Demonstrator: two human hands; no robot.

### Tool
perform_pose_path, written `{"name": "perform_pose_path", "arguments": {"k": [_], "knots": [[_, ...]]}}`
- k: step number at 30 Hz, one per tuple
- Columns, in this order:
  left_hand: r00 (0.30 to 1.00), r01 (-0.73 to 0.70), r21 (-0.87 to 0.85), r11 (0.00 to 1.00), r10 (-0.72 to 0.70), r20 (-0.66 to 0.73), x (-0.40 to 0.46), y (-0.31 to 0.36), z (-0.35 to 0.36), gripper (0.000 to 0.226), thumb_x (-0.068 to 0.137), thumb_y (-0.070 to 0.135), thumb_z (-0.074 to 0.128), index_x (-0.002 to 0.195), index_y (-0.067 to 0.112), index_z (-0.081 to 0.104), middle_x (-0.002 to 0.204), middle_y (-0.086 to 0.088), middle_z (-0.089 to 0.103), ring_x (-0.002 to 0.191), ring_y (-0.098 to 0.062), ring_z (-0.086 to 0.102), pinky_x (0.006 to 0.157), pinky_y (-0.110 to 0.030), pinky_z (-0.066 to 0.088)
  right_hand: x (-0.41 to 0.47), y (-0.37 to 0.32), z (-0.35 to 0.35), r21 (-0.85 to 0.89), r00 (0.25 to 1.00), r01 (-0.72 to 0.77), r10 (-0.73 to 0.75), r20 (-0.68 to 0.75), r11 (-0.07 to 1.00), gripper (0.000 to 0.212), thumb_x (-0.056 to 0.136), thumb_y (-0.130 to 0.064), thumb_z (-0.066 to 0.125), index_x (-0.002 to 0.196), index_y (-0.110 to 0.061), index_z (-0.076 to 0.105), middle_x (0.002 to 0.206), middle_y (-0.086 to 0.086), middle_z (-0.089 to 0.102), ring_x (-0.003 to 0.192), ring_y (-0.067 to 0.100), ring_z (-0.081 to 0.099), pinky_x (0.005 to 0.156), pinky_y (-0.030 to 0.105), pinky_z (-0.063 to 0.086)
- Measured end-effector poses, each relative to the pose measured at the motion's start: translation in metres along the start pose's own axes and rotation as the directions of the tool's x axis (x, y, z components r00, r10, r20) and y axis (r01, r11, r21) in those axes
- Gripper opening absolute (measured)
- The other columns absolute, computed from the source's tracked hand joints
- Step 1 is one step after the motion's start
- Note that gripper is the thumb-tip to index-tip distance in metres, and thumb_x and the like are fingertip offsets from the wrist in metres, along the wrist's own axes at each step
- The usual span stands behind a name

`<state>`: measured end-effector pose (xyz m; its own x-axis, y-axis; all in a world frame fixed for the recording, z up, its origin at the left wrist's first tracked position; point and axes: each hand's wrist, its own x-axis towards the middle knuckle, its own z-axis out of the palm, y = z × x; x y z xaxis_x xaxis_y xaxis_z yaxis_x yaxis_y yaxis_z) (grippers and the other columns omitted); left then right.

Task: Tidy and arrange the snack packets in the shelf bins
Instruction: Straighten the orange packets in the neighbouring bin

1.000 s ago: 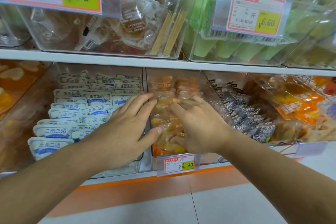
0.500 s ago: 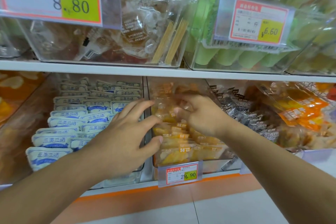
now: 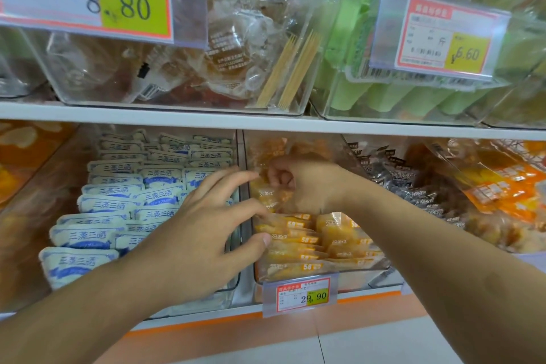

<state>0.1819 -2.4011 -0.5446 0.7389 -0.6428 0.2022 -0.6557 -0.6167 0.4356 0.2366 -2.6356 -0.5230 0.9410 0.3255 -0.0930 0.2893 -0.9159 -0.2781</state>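
Note:
A clear bin on the lower shelf holds rows of orange and yellow snack packets. My right hand reaches deep into this bin, its fingers curled round an orange packet at the back. My left hand hovers at the bin's left wall with fingers spread, thumb and fingertips touching the front packets. The bin to the left holds neat rows of white and blue packets.
A price tag reading 29.90 clips to the bin's front. Dark packets and orange bags fill the bins to the right. The upper shelf carries clear bins with skewered snacks and green packets.
My right hand has moved from the front packets deeper into the orange bin and curled round a packet. The front rows now show. My left hand has stayed at the bin's left side.

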Motion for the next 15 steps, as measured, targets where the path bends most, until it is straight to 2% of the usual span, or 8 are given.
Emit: {"name": "perform_pose_path", "arguments": {"k": [2,4,6,7,10,12,15], "knots": [[1.000,0.000,-0.003,1.000,0.000,0.003,-0.0008,0.0003,0.0000,0.033,0.094,0.069,0.037,0.114,0.052,0.056,0.159,0.030,0.014,0.154,-0.001,-0.001,0.123,-0.043,0.024,-0.0023,0.0000,-0.0020,0.009,0.999,-0.036,0.036,0.038,0.999,0.046,0.072,-0.031,0.088,0.108,-0.025,0.060,0.089,-0.011,0.059,0.084,0.013,0.060,0.075,0.033,0.053],[1.000,0.002,-0.009,1.000,-0.002,0.014,-0.0015,0.0008,-0.0004,0.032,0.094,0.070,0.036,0.114,0.054,0.055,0.159,0.031,0.013,0.154,-0.001,-0.003,0.123,-0.044,0.023,-0.0026,-0.0003,-0.0039,-0.041,0.994,-0.049,0.053,0.096,0.998,0.045,0.075,-0.036,0.087,0.111,-0.026,0.062,0.087,-0.011,0.060,0.081,0.012,0.061,0.070,0.032,0.053],[1.000,0.005,-0.008,1.000,-0.005,0.022,-0.0024,0.0013,-0.0009,0.033,0.093,0.071,0.035,0.115,0.055,0.055,0.160,0.032,0.011,0.154,0.000,-0.006,0.124,-0.044,0.022,-0.0005,-0.0015,-0.0020,-0.127,0.993,-0.043,0.057,0.104,0.991,0.026,0.076,-0.034,0.083,0.087,-0.021,0.064,0.072,-0.002,0.059,0.066,0.018,0.057,0.056,0.031,0.043],[1.000,0.005,-0.008,1.000,-0.005,0.025,-0.0026,0.0018,-0.0014,0.033,0.093,0.071,0.035,0.115,0.056,0.055,0.160,0.032,0.010,0.154,0.001,-0.007,0.124,-0.043,0.021,-0.0001,-0.0020,-0.0002,-0.156,0.994,-0.050,0.064,0.085,0.987,0.025,0.074,-0.031,0.080,0.077,-0.017,0.060,0.067,0.004,0.060,0.062,0.022,0.057,0.052,0.032,0.040],[1.000,0.008,-0.004,1.000,-0.007,0.025,-0.0031,0.0024,-0.0011,0.033,0.094,0.071,0.035,0.116,0.056,0.055,0.160,0.032,0.010,0.154,0.000,-0.008,0.124,-0.044,0.021,0.0005,-0.0014,0.0051,-0.183,0.999,-0.044,0.046,0.002,0.982,0.023,0.070,-0.030,0.075,0.071,-0.012,0.059,0.065,0.010,0.062,0.056,0.022,0.054,0.048,0.037,0.047],[1.000,0.012,0.000,1.000,-0.012,0.025,-0.0036,0.0025,-0.0004,0.032,0.095,0.070,0.036,0.116,0.055,0.055,0.161,0.031,0.011,0.154,0.000,-0.009,0.124,-0.045,0.021,0.0003,-0.0004,0.0041,-0.186,0.998,-0.046,0.038,-0.047,0.981,0.024,0.072,-0.036,0.075,0.077,-0.015,0.064,0.071,0.006,0.065,0.064,0.021,0.061,0.056,0.041,0.057],[0.999,0.016,0.010,1.000,-0.016,0.028,-0.0035,0.0027,0.0002,0.033,0.095,0.070,0.035,0.117,0.055,0.054,0.160,0.031,0.011,0.155,-0.002,-0.009,0.124,-0.046,0.022,-0.0011,-0.0001,0.0014,-0.205,0.989,-0.053,0.023,-0.147,0.977,0.033,0.081,-0.046,0.078,0.103,-0.024,0.069,0.104,-0.002,0.070,0.097,0.023,0.067,0.080,0.038,0.059]]}}
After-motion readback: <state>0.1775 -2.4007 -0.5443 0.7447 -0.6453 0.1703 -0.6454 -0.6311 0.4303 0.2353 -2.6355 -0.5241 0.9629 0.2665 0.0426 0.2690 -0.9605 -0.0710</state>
